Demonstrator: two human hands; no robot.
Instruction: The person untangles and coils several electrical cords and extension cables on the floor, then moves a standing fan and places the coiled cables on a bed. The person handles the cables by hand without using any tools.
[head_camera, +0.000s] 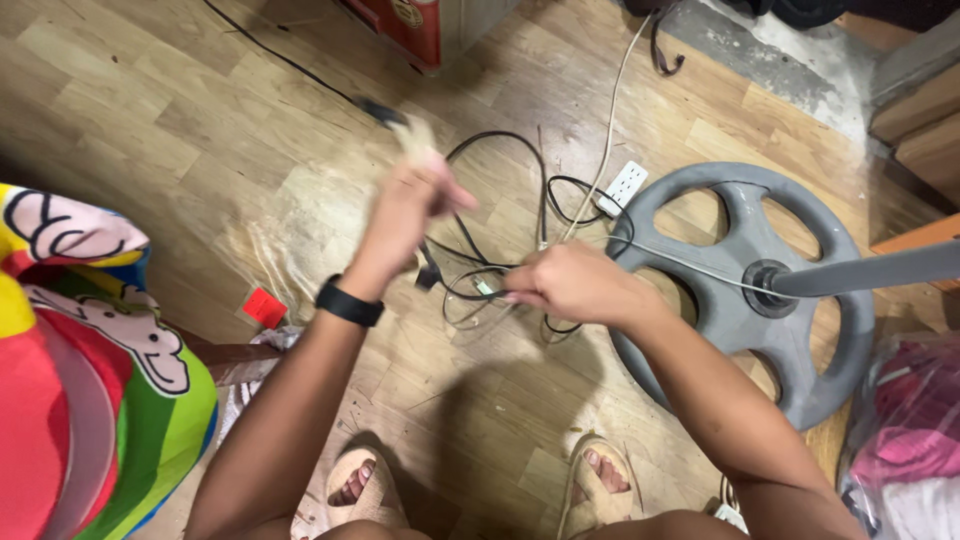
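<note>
My left hand, with a black band on the wrist, is raised and blurred, its fingers closed on a pale strip or tie next to a black cable. My right hand is closed around a bundle of tangled black cables held above the wooden floor. A thin white cord runs from that hand toward the fan stand. A clear plastic wrapper hangs under the left hand.
A grey round fan base with a pole lies on the right. A white power strip lies beside it. A red box stands at the top. A colourful cushion sits at left, a bag of clothes at right. My sandalled feet are below.
</note>
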